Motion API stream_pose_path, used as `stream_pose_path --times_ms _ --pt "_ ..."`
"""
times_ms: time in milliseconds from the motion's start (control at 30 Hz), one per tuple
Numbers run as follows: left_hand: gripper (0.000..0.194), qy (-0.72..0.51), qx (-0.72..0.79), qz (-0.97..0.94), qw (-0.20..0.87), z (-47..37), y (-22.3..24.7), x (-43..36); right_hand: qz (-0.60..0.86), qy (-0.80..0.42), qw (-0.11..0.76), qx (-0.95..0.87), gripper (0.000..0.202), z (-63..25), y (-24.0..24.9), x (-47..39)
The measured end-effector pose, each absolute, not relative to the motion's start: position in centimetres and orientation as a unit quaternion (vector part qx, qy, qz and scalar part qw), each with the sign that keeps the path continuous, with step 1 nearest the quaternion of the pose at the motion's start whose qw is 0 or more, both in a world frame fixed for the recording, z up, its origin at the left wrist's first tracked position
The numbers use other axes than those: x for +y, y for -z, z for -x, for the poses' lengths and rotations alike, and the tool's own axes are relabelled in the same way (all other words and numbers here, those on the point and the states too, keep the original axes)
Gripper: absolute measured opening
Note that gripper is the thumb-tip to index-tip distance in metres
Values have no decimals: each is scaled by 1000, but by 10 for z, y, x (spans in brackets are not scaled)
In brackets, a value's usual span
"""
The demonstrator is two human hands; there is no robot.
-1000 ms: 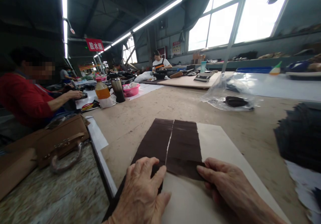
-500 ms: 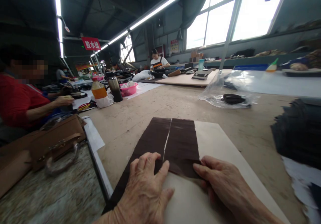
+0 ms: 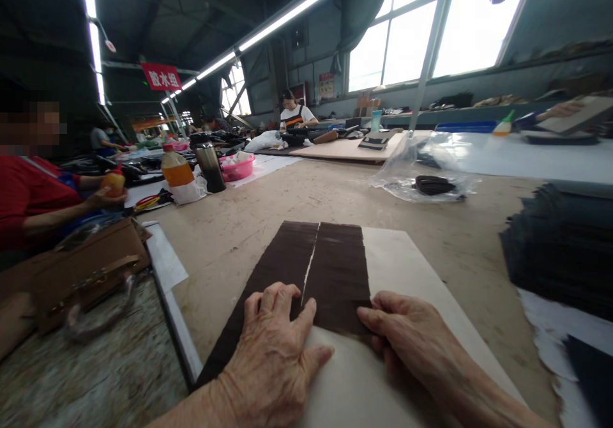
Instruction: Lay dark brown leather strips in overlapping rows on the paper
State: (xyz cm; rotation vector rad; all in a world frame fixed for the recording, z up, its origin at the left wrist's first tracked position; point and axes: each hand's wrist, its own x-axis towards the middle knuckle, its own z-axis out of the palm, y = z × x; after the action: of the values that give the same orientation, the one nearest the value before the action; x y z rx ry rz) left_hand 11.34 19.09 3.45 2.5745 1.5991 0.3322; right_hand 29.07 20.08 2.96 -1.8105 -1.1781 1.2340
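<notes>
Two dark brown sheets [image 3: 335, 268] lie side by side on a larger cream sheet [image 3: 397, 255], with a thin pale gap between them. My left hand [image 3: 278, 338] rests palm down with fingers spread, across the left brown sheet [image 3: 282, 255] and the near edge of the right one. At the right sheet's near right corner, my right hand [image 3: 407, 332] pinches the edge between thumb and fingers. Its lower fingers are curled and partly hidden.
Left of the worktable [image 3: 230, 217] lie a brown handbag [image 3: 90, 275] and a person in red. Further back stand an orange-liquid bottle [image 3: 177, 169], a steel flask [image 3: 209, 167] and a pink basin [image 3: 237, 167]. A clear plastic bag [image 3: 397, 179] and stacked dark pieces [image 3: 560, 249] lie right.
The scene has shifted slightly left in view. My hands keep nearly the same place on the sheets. The person in red now holds up an orange bottle; at far right a hand lifts a pale panel.
</notes>
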Motion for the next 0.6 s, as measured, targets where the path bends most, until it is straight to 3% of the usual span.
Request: stream_pose_path --times_ms 233,500,600 --pt "46 -116 513 -850 43 -113 -34 190 701 -402 289 -513 21 -293 -29 197" --pt "48 -101 509 -853 47 -114 -35 190 704 -120 211 -668 18 -291 -41 191" --pt "51 -95 507 -856 49 -113 -35 190 720 -132 189 -654 16 -293 -39 194"
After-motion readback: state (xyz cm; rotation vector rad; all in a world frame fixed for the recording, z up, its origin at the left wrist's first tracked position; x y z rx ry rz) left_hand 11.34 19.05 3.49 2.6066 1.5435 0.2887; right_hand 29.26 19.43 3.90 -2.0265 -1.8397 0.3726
